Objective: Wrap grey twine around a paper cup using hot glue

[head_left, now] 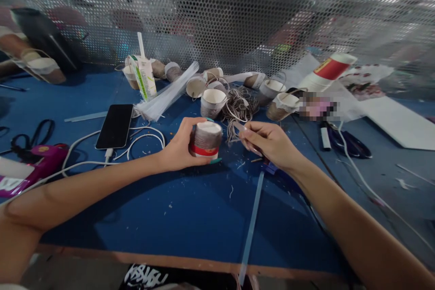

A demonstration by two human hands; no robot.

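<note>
My left hand is closed around a paper cup, which is turned bottom up. Grey cord is wound around most of the cup's side, with a red band showing below it. To the right of the cup, my right hand has its fingers pinched together. Something small and pale shows at the fingertips, but I cannot make out what it is. Just below that hand lies a blue glue gun, partly hidden, with a long translucent glue stick reaching toward the table edge. Behind my hands sits a tangle of grey cord.
Several cord-wrapped cups stand and lie at the back, beside a bundle of glue sticks and a drink carton. A phone and purple glue gun lie left. Dark-handled scissors lie right. Another person's hand is far left.
</note>
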